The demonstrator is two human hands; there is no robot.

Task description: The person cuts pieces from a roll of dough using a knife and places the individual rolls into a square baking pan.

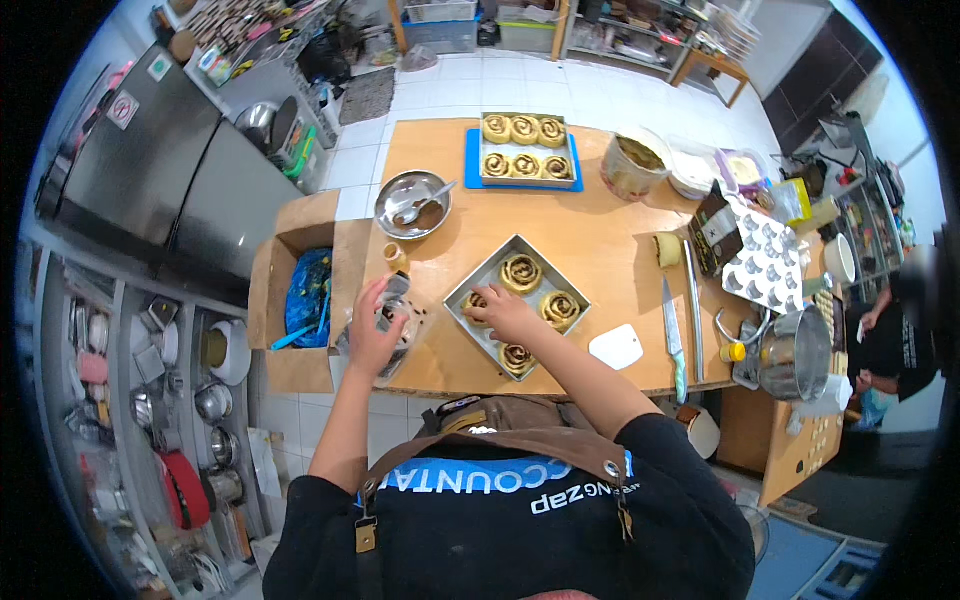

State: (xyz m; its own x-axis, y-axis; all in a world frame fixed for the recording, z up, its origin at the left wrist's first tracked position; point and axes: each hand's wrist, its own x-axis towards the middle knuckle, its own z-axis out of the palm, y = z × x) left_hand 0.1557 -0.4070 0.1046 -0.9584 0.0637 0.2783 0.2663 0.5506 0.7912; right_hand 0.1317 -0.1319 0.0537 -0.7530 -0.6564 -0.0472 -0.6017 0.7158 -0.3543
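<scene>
A square metal pan [571, 342] stands on the table in front of me, turned cornerwise, with pale spiral dough rolls [521, 273] with dark filling in its corners. My right hand [503, 312] is over the pan's left corner, its fingers closed about the spiral roll [474, 308] there and partly covering it. Left of the pan, my left hand [374, 332] is above a clear plastic container [402, 352] with small dark bits in it. The thumb and fingers of that hand are apart. A few dark crumbs lie on the wood beside the container.
Behind stand a metal bowl [388, 205] with a spoon and another pan of rolls [524, 148] on a blue board. To the right lie a white scraper [616, 348], a knife [671, 320], a metal rod [693, 310] and a dough piece [667, 250]. Another person [895, 340] is at far right.
</scene>
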